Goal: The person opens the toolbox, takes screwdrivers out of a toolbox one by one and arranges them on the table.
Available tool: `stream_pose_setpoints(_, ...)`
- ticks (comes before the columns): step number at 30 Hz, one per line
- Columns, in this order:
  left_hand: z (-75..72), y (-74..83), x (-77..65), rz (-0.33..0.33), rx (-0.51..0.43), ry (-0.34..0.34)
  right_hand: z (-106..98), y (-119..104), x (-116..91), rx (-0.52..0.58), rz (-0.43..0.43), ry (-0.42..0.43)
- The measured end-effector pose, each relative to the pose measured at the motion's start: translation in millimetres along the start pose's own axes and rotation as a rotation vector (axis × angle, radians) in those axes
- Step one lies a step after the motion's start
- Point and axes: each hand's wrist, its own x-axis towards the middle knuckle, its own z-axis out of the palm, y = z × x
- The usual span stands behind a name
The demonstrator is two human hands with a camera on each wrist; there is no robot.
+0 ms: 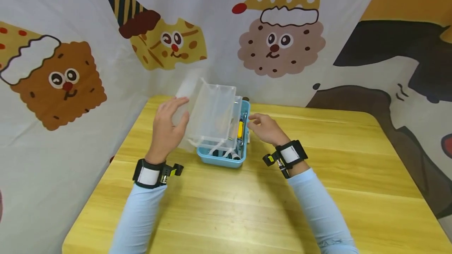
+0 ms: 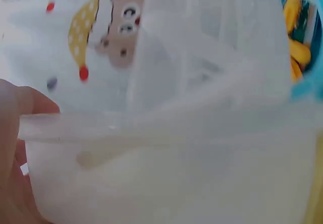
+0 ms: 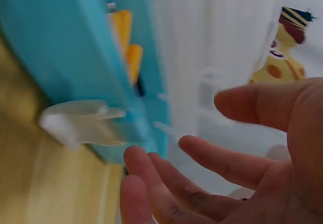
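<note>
A light-blue toolbox (image 1: 220,161) stands on the table with its folding clear trays (image 1: 213,111) raised and spread to the left. Its translucent lid (image 2: 166,178) is swung up on the left side. My left hand (image 1: 166,130) holds the lid by its edge, thumb and fingers on either side. Just off the box's right wall is my right hand (image 1: 264,128), fingers loosely bent and nothing in them. In the right wrist view a whitish latch (image 3: 81,123) sticks out from the wall near those fingertips. Yellow-handled tools (image 1: 240,129) lie inside the box.
The wooden table (image 1: 318,207) extends to the right and in front of the box. Behind it hangs a white cloth (image 1: 222,50) printed with cartoon biscuits, close to the table's back edge. Each wrist wears a black strap (image 1: 291,154) with a small camera.
</note>
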Motion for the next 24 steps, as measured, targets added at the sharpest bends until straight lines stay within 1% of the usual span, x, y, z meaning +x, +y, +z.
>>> stream_pose_setpoints(2, -8.8, -13.5, -4.3, -0.074, -0.055, 0.015, 7.0, 4.2, 4.6, -0.034, 0.009, -0.007)
stream_pose_setpoints(4, -16.4, -26.8, -9.8, -0.164, -0.105, 0.020, 13.2, 8.4, 9.9, -0.052, 0.011, -0.012)
stream_pose_setpoints(8, -26.5, -47.7, -20.6, -0.324, -0.176, 0.005, 20.1, 12.7, 13.2, -0.077, 0.020, 0.004)
stream_pose_setpoints(12, -29.2, -62.0, -26.8, -0.462, -0.185, -0.018, 21.3, 15.1, 12.5, -0.088, 0.034, 0.028)
stream_pose_setpoints(15, -29.1, -69.2, -29.3, -0.556, -0.149, -0.019, 21.6, 15.8, 12.8, -0.102, 0.029, 0.030)
stream_pose_setpoints(17, -30.3, -73.2, -30.7, -0.591, -0.119, -0.015, 22.2, 15.2, 13.4, -0.106, 0.024, 0.026)
stream_pose_setpoints(19, -32.5, -77.5, -32.7, -0.607, -0.083, -0.022, 23.2, 13.9, 14.4, -0.110, 0.020, 0.021)
stream_pose_setpoints(21, -35.5, -82.1, -34.9, -0.617, -0.069, -0.034, 24.6, 12.6, 15.7, -0.112, 0.016, 0.016)
stream_pose_setpoints(23, -38.6, -86.7, -37.4, -0.643, -0.081, -0.049, 25.9, 11.0, 17.2, -0.112, 0.011, 0.012)
stream_pose_setpoints(24, -40.4, -88.6, -38.7, -0.667, -0.103, -0.058, 26.6, 10.5, 18.2, -0.113, 0.009, 0.011)
